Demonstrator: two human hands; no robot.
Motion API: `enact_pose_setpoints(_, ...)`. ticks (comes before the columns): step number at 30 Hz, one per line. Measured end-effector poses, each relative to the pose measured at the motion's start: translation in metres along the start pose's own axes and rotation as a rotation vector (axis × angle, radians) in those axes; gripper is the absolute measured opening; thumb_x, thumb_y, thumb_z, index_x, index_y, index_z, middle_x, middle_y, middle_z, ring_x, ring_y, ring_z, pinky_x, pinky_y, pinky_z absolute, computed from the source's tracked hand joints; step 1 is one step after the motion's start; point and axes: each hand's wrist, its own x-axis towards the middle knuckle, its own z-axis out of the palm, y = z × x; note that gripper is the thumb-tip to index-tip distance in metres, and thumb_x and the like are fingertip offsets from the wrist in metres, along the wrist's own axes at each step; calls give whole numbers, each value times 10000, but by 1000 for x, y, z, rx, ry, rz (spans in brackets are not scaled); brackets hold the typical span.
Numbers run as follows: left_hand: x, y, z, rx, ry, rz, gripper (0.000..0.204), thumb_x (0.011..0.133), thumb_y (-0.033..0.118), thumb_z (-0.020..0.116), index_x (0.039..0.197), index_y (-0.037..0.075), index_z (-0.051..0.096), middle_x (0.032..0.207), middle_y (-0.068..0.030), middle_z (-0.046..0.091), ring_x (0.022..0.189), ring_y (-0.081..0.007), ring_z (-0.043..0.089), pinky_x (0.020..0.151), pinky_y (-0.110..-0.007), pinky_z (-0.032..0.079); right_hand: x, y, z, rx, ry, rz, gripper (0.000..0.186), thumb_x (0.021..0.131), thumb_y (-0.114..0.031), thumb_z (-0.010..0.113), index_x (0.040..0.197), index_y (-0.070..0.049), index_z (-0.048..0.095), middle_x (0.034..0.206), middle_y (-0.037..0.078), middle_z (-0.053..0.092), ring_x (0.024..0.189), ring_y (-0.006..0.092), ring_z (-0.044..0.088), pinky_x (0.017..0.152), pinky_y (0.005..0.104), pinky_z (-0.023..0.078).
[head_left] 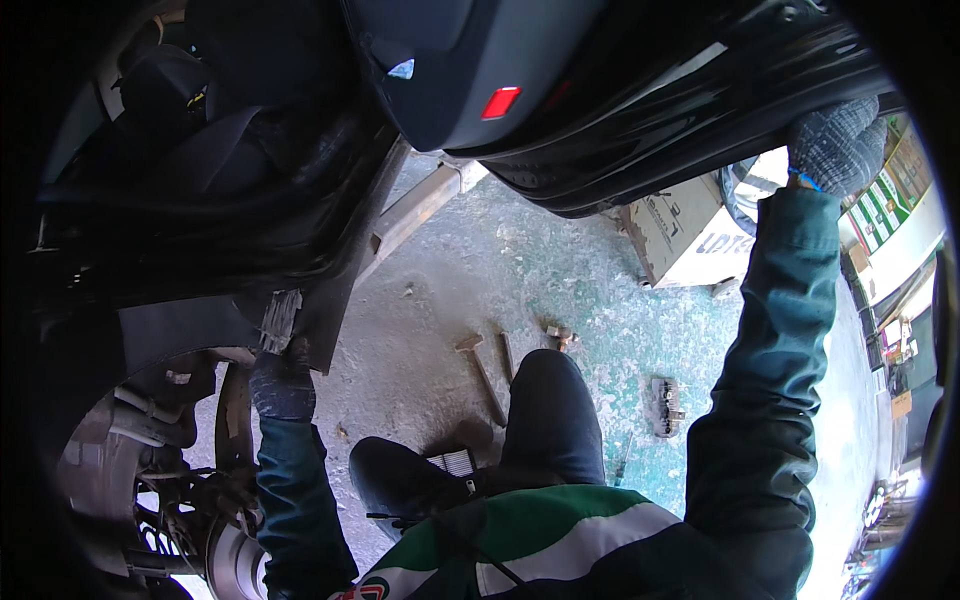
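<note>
A black car door (680, 120) stands open in front of me, with a red reflector (501, 102) on its inner panel. My right hand (838, 148), in a grey knit work glove, is closed over the door's outer edge at the far right. At the left, my gloved left hand (284, 385) is at the lower corner of the dark car body panel (185, 328), beside the wheel arch. A pale streaked patch (281, 320) shows just above that hand; I cannot make out whether it is part of the glove or something held. Its fingers are mostly hidden.
Below the left hand are a brake disc (238, 560) and suspension parts (150, 425). A long-handled hammer (482, 375) and another hammer head (561, 335) lie on the worn floor, near a small metal block (666, 407). A cardboard box (690, 235) stands beneath the door.
</note>
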Motion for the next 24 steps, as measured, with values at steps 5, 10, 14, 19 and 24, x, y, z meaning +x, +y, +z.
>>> enact_pose_setpoints(5, 0, -7, 6, -59, 60, -87, 366, 923, 169, 724, 1238, -1, 646, 1253, -169, 673, 1139, -282, 637, 1030, -396, 467, 23, 33, -4, -230, 11, -95, 567, 909, -349, 644, 1374, -46, 524, 1079, 204, 684, 1008, 344, 651, 874, 497, 505)
enact_pose_setpoints(10, 3, -17, 8, -70, 76, 6, 444, 897, 166, 764, 1283, -1, 620, 1310, -179, 640, 1174, -279, 615, 1045, -392, 452, 60, 93, -12, -754, -81, -204, 586, 876, -316, 689, 1366, -43, 519, 1017, 213, 696, 931, 359, 678, 817, 506, 526)
enact_pose_setpoints(14, 3, -19, 8, -14, 102, 71, 441, 899, 176, 763, 1277, -2, 621, 1304, -177, 643, 1171, -295, 617, 1039, -385, 456, 58, 144, -18, -1535, -459, -365, 606, 849, -290, 725, 1360, -41, 515, 967, 221, 706, 869, 371, 700, 771, 512, 543)
enact_pose_setpoints(19, 4, -8, 3, -97, 37, -73, 409, 924, 174, 731, 1279, 2, 621, 1321, -179, 632, 1190, -298, 608, 1055, -382, 444, 15, 212, -10, -1006, -704, 202, 550, 911, -326, 669, 1339, -38, 479, 794, 202, 700, 644, 357, 683, 630, 491, 539)
enact_pose_setpoints(24, 16, 27, -11, 44, 20, 257, 381, 924, 78, 676, 1295, 9, 619, 1365, -167, 611, 1294, -295, 543, 1105, -390, 407, 5, 267, -1, -1119, -663, 212, 484, 930, -312, 634, 1301, -29, 506, 820, 202, 700, 663, 361, 676, 655, 494, 538)
